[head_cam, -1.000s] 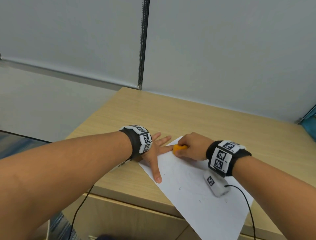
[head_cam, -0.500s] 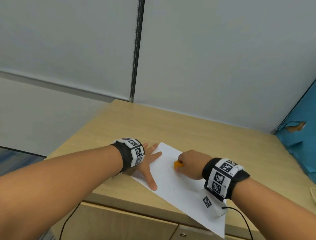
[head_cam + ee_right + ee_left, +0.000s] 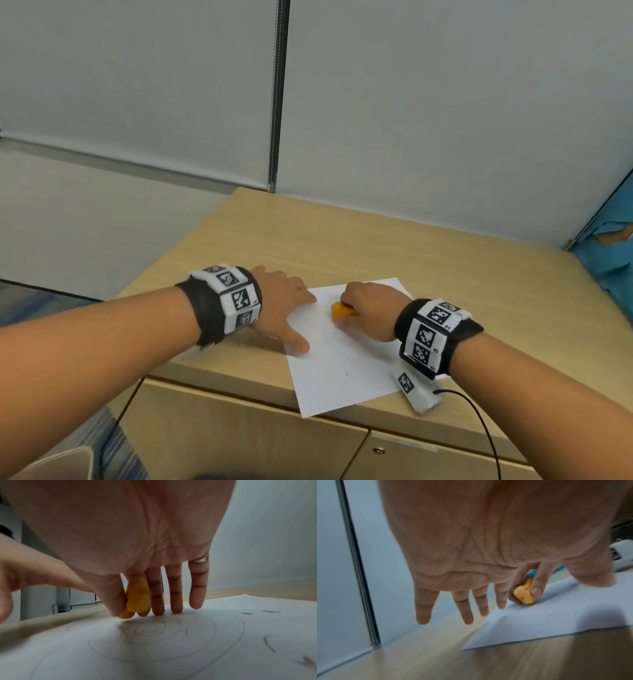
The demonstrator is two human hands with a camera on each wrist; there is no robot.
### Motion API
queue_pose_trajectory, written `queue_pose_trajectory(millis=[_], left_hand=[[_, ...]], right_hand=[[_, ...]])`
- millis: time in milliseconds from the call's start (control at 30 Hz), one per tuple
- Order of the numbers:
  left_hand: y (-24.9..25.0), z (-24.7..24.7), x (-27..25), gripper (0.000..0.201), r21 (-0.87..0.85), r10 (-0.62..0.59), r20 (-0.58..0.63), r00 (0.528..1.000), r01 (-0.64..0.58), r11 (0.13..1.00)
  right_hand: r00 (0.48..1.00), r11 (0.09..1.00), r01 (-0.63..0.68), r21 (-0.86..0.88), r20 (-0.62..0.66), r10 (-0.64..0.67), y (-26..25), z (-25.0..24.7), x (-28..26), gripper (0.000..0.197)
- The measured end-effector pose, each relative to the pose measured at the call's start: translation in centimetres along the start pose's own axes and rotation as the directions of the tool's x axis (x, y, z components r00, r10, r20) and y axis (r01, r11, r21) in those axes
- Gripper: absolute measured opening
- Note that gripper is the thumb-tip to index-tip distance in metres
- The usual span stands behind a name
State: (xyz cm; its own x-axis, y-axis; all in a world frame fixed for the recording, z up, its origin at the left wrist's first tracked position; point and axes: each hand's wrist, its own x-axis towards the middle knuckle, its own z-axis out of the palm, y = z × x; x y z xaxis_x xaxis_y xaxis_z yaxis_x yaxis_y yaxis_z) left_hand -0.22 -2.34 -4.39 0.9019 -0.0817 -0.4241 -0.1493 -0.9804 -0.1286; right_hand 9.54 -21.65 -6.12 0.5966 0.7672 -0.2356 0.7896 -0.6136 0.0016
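A white sheet of paper with faint pencil spirals lies near the front edge of a light wooden cabinet top. My right hand pinches a small orange eraser between thumb and fingers and holds it down on the paper; the eraser shows in the right wrist view and, as the orange eraser, in the left wrist view. My left hand lies flat with spread fingers, its thumb and forefinger resting on the sheet's left edge.
The cabinet top stands against grey partition walls with a dark vertical seam. A blue object sits at the right edge. Cabinet doors hang below the front edge. A cable trails from my right wrist band.
The eraser in my right hand has moved across the paper, away from the left fingers. The sheet has turned on the top. The head view has shifted.
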Motion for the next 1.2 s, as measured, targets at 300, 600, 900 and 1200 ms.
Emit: queue_pose_trajectory(millis=[300, 600, 900, 1200], left_hand=[[-1.5, 1.6, 4.5, 0.123, -0.101, 0.039, 0.165, 0.986, -0.023, 0.995], [-1.6, 2.1, 5.3, 0.123, -0.096, 0.033, 0.165, 0.986, -0.017, 0.995], [-1.9, 2.4, 5.8, 0.127, -0.07, 0.025, 0.173, 0.985, -0.013, 0.997], [-1.9, 2.6, 6.0, 0.127, -0.066, 0.023, 0.172, 0.985, -0.012, 0.998]], right_hand=[[0.992, 0.989, 0.117, 0.09, 0.04, -0.12, -2.2, -0.5, -0.6, 0.026], [0.99, 0.992, 0.128, 0.001, 0.059, -0.128, -1.6, -1.6, 2.8, 0.028], [0.974, 0.978, 0.204, 0.046, 0.089, -0.207, -2.4, -0.8, 2.9, 0.027], [0.972, 0.982, 0.181, 0.06, 0.14, -0.188, -2.7, -1.4, 3.3, 0.031]])
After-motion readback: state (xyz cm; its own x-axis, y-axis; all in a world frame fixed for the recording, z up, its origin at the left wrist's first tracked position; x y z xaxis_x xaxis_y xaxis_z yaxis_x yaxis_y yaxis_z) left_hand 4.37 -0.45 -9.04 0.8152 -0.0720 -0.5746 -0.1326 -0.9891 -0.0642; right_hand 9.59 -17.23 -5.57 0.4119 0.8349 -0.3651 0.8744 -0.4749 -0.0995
